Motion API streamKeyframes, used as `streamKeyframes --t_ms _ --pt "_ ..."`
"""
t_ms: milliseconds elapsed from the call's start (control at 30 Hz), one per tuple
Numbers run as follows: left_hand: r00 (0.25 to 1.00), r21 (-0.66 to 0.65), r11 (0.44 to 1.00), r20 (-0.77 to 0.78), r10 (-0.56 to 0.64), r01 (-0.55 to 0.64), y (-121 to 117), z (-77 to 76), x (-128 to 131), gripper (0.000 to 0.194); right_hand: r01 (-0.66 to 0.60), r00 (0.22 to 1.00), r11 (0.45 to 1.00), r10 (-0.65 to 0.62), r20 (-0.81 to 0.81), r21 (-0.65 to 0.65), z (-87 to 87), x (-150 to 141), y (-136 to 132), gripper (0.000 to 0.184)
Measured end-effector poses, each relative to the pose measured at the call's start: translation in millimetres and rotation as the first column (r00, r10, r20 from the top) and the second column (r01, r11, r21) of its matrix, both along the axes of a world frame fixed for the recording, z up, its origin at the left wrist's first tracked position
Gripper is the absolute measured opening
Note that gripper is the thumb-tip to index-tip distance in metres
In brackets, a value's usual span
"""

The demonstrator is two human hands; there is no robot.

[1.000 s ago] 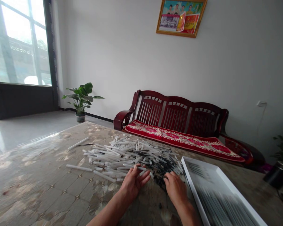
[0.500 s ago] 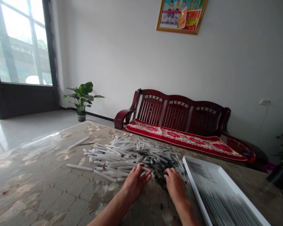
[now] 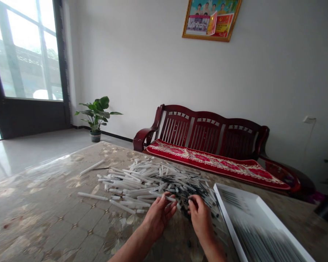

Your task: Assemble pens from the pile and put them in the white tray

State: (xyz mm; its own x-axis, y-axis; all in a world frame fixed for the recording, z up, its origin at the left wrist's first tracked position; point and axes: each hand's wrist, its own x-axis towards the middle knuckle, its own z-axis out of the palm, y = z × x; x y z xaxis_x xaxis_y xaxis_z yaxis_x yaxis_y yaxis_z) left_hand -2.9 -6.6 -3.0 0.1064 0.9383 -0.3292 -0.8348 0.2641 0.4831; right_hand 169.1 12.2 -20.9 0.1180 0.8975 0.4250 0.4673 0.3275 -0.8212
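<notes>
A white tube (image 3: 171, 199) is pinched in the left hand (image 3: 157, 217); the right hand (image 3: 201, 218)'s grip can't be told. Slim rods (image 3: 259, 236) are laid in the tray (image 3: 228, 220), a big heap of tubes (image 3: 136, 178) left loose!

The bench (image 3: 207, 133) looks like glossy wood, the tubes (image 3: 125, 182) matt plastic.

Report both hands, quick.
Left hand: holding a white tube.
Right hand: fingers curled beside small black pieces; whether it grips one cannot be told.

Both forearms reach forward, left hand (image 3: 160, 214) palm-up, right hand (image 3: 199, 213) seemingly pinching.
</notes>
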Motion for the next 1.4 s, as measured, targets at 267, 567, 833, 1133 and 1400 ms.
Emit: streamKeyframes --t_ms 267,567,833,1133,1400 --pt "1.000 -0.015 1.000 -0.015 0.012 -0.013 0 2.6 4 0.009 -0.117 0.980 0.993 0.112 -0.165 -0.023 0.9 -21 -6 0.029" --pt "0.999 -0.028 0.999 -0.032 0.025 -0.026 -1 5.3 6 0.008 -0.076 0.984 0.997 0.072 -0.164 -0.016 6.9 -29 -11 0.017" --pt "0.998 -0.006 1.000 -0.055 0.010 -0.010 -1 4.3 7 0.007 -0.035 0.995 0.999 0.039 -0.091 0.042 7.1 -27 -12 0.014" --pt "0.993 0.063 0.998 -0.116 0.030 -0.023 -1 -2.4 9 0.012 -0.037 0.995 0.995 0.044 -0.086 0.088 5.0 -27 -13 0.011" --pt "0.983 0.138 0.990 -0.181 0.044 -0.019 -3 -3.4 8 0.030 -0.041 0.996 0.996 0.035 0.076 0.080 9.7 -29 -14 0.033"
